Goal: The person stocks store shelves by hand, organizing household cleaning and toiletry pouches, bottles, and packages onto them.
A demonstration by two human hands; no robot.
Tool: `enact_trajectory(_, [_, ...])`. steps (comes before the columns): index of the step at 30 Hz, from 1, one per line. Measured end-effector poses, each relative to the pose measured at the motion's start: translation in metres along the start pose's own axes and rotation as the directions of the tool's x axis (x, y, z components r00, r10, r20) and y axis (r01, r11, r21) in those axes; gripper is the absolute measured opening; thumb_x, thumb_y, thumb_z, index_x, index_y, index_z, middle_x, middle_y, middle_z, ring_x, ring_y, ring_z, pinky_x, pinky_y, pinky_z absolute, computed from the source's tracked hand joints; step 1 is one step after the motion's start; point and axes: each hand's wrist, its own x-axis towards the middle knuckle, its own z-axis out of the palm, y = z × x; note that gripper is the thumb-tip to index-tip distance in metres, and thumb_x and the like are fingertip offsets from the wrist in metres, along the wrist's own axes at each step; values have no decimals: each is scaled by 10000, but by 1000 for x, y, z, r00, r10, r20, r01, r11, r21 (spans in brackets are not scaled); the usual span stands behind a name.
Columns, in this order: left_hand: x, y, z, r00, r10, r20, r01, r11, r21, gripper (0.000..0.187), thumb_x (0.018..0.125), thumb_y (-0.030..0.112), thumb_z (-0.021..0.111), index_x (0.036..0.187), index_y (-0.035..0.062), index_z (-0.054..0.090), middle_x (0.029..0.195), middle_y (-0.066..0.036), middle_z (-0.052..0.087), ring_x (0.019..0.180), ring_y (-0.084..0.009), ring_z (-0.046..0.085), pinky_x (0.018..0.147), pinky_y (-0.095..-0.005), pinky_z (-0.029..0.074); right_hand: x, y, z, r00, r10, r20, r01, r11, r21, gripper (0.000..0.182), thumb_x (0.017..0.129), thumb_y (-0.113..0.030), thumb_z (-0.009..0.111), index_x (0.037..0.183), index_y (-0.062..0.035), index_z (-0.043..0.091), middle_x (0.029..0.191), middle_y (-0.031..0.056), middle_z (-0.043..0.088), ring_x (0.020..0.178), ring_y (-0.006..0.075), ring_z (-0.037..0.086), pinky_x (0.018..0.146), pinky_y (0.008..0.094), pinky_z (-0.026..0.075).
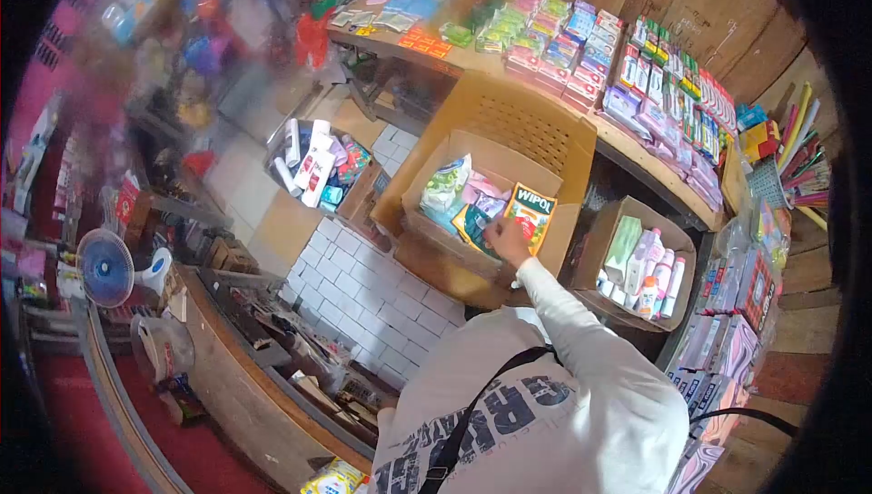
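My right hand (pixel 510 242) is resting inside the cardboard box (pixel 518 161), its curled fingers hanging at the dark green packet (pixel 471 224); I cannot tell whether they are pinching it. The packet is lying just beside the Wipol pouch (pixel 530 210), probably light, soft and slippery, asking for a grip at its edge. A brown chair (pixel 536 131) is supporting the box.
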Motion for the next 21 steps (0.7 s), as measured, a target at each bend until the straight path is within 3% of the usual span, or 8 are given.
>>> enact_trajectory(3, [19, 30, -32, 1000, 14, -10, -14, 1000, 8, 499, 750, 399, 722, 1073, 21, 672, 1090, -172, 684, 989, -369, 651, 861, -460, 520, 40, 8, -6, 995, -77, -63, 54, 948, -315, 221, 854, -216, 607, 841, -9, 684, 814, 240, 671, 767, 389, 657, 726, 455, 525])
enact_trajectory(4, [28, 41, -41, 1000, 22, -16, -22, 1000, -10, 510, 750, 406, 723, 1082, 23, 669, 1100, -169, 683, 992, -368, 650, 862, -460, 520, 54, 2, -12, 998, 41, 39, -20, 897, -441, 235, 835, -224, 609, 981, -61, 694, 971, 217, 679, 931, 384, 644, 836, 467, 509])
enact_trajectory(7, [56, 67, -67, 998, 58, -37, -63, 986, -155, 444, 791, 357, 701, 1090, 31, 663, 1030, -148, 684, 916, -318, 654, 787, -429, 521, 101, 36, -1, 999, 6, 41, 22, 752, -659, 369, 823, -188, 593, 1179, -103, 635, 1163, 170, 621, 1108, 353, 575, 933, 464, 459])
enact_trajectory(8, [66, 75, -75, 996, 73, -44, -81, 974, -211, 406, 811, 328, 689, 1089, 34, 661, 991, -138, 685, 877, -294, 656, 749, -414, 521, 116, 50, 1, 988, 64, 139, 43, 757, -652, 449, 845, -165, 541, 1289, -100, 543, 1278, 123, 536, 1208, 312, 493, 1012, 469, 389])
enact_trajectory(11, [98, 101, -90, 991, 116, -73, -135, 913, -385, 295, 871, 243, 652, 1087, 42, 657, 872, -110, 689, 758, -221, 662, 634, -368, 523, 149, 79, 18, 999, -36, 17, 38, 710, -703, 389, 893, -155, 464, 1265, -88, 559, 1284, 99, 538, 1213, 288, 480, 1034, 440, 358])
enact_trajectory(12, [99, 114, -96, 987, 96, -127, -141, 899, -414, 251, 808, 229, 694, 933, 12, 710, 887, -148, 721, 837, -289, 688, 792, -400, 536, 157, 83, 22, 1000, -16, 19, 25, 622, -783, 361, 922, -176, 428, 1236, -111, 594, 1281, 90, 549, 1234, 286, 466, 1046, 434, 330])
enact_trajectory(18, [66, 188, -145, 937, 312, -159, -336, 929, -156, 256, 824, 242, 691, 968, 31, 707, 895, -146, 723, 819, -283, 694, 773, -386, 542, 186, 106, 35, 989, 90, 113, 43, 562, -826, 361, 924, -204, 453, 1232, -122, 623, 1259, 70, 606, 1232, 260, 471, 1041, 448, 317])
enact_trajectory(21, [72, 196, -146, 918, 368, -149, -388, 912, -136, 261, 838, 232, 689, 991, 22, 693, 888, -150, 720, 771, -272, 696, 726, -380, 548, 192, 134, 45, 981, -38, 191, 193, 319, -928, 357, 923, -208, 479, 1259, -163, 589, 1188, 51, 618, 1178, 271, 539, 996, 426, 396])
